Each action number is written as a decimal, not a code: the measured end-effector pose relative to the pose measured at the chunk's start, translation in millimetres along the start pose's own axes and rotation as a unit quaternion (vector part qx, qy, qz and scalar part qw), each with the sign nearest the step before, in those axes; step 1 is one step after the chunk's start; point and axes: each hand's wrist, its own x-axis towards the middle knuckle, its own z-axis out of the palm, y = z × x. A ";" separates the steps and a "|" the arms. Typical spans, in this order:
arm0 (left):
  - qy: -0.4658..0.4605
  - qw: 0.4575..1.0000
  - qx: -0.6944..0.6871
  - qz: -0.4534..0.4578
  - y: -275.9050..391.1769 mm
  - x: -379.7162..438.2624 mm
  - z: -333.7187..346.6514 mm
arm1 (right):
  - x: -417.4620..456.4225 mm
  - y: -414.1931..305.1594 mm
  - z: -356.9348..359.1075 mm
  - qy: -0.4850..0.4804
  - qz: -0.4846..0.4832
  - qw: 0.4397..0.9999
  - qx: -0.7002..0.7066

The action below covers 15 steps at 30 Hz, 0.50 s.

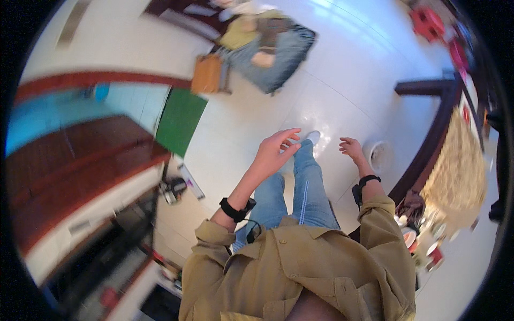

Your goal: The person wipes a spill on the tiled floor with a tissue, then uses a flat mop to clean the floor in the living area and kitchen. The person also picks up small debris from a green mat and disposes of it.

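My left hand (278, 149) hangs in the air before my body, in front of my jeans (307, 180). Its fingers are slightly curled and apart, with nothing held. To the right, my right hand (351, 147) is also empty, its fingers spread loosely over the pale tiled floor (337, 100). A round white bin (379, 156) stands on the floor close beside the right hand; its contents are too blurred to tell. Black straps with small devices sit on both wrists. One foot in white footwear (313, 137) shows between the hands.
Ahead, clothes or cloths lie on a grey-covered piece of furniture (249, 76) beside a small wooden stool (207, 74). Dark wooden furniture (425, 152) with a beige woven cover (457, 172) lines the right. A reddish-brown cabinet (80, 160) and a green panel (180, 120) stand left.
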 end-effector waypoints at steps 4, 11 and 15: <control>0.077 0.995 -0.053 -0.018 -43.2 -116.3 -62.0 | -30.4 -41.3 59.3 -0.041 0.026 0.997 -0.054; 0.304 0.934 -0.181 -0.050 -153.3 -325.2 -150.3 | -65.8 -124.9 215.8 -0.222 -0.056 0.910 -0.345; 0.470 0.831 -0.291 -0.063 -200.1 -416.0 -188.3 | -79.1 -186.5 312.8 -0.283 -0.231 0.847 -0.386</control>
